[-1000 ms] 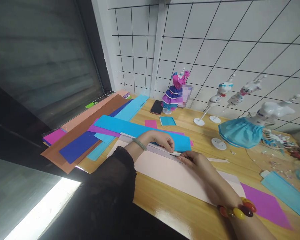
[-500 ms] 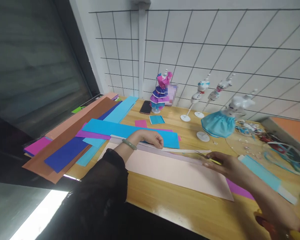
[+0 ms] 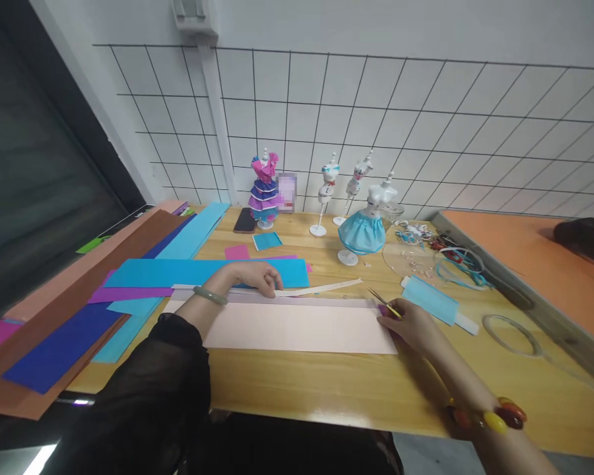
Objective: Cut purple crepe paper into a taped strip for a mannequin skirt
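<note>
A long pale pink sheet (image 3: pixel 297 330) lies across the table in front of me, with a greyish band along its far edge. My left hand (image 3: pixel 257 277) is closed over that edge, its fingertips pinching a narrow white strip (image 3: pixel 321 288). The strip's right end runs free and slants away from the sheet. At the sheet's right end, my right hand (image 3: pixel 410 323) grips slim yellow tweezers (image 3: pixel 389 307), whose points stand slightly apart. Its fingertips are by the sheet's corner, close to a bit of purple. Under my left hand lies a bright blue strip (image 3: pixel 153 272).
Brown, dark blue and light blue sheets (image 3: pixel 198 231) overlap at left. Along the back stand a phone (image 3: pixel 245 221), a dressed mini mannequin (image 3: pixel 264 191), two small busts (image 3: pixel 327 191) and a blue-skirted one (image 3: pixel 361 232). A light blue roll (image 3: pixel 428 300) and clear ring (image 3: pixel 512 335) lie at right.
My view has swung right. The white strip's right end now angles up off the sheet's edge. My right hand with the tweezers has drawn back to the sheet's right corner.
</note>
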Action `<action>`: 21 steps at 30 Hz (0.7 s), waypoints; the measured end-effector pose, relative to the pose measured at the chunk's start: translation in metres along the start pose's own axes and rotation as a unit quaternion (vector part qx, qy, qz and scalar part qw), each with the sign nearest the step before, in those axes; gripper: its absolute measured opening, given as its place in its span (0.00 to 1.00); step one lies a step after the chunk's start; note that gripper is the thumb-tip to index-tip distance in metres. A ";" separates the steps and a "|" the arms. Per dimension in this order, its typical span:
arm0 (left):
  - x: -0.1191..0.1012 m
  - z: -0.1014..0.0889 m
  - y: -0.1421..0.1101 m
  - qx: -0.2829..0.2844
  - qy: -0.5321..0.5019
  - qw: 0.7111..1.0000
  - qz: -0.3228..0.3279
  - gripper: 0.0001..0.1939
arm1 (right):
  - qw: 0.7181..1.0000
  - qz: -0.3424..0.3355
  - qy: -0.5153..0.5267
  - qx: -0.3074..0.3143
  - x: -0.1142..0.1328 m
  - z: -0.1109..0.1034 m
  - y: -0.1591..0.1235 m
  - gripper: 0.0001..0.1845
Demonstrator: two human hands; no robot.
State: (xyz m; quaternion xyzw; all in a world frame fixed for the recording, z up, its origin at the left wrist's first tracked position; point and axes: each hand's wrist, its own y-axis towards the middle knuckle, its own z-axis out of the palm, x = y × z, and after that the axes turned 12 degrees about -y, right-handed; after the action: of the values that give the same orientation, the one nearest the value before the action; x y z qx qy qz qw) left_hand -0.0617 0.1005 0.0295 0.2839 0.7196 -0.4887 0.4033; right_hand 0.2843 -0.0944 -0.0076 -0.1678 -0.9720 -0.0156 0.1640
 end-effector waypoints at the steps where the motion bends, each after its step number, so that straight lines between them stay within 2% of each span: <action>1: -0.001 0.001 -0.001 -0.001 0.000 1.000 -0.002 0.22 | 1.000 -0.001 0.004 -0.001 0.000 0.001 0.000 0.10; 9: -0.014 0.007 -0.007 -0.011 0.005 1.000 -0.008 0.22 | 0.999 -0.011 0.045 0.011 -0.005 0.002 -0.003 0.10; 14: -0.028 0.015 0.000 -0.002 0.014 1.000 0.008 0.22 | 0.998 0.002 0.057 0.012 -0.017 -0.014 -0.011 0.10; 17: -0.039 0.027 0.014 -0.002 0.020 0.999 0.028 0.21 | 0.998 0.017 0.061 0.003 -0.033 -0.032 -0.016 0.09; 21: -0.054 0.055 0.040 -0.017 0.020 0.997 0.069 0.19 | 0.998 0.043 0.036 -0.005 -0.069 -0.049 -0.020 0.10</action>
State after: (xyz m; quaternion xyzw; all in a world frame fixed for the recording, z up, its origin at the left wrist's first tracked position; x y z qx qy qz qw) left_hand 0.0148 0.0631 0.0456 0.3358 0.7148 -0.4412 0.4262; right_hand 0.3550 -0.1395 0.0170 -0.2092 -0.9574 -0.0199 0.1982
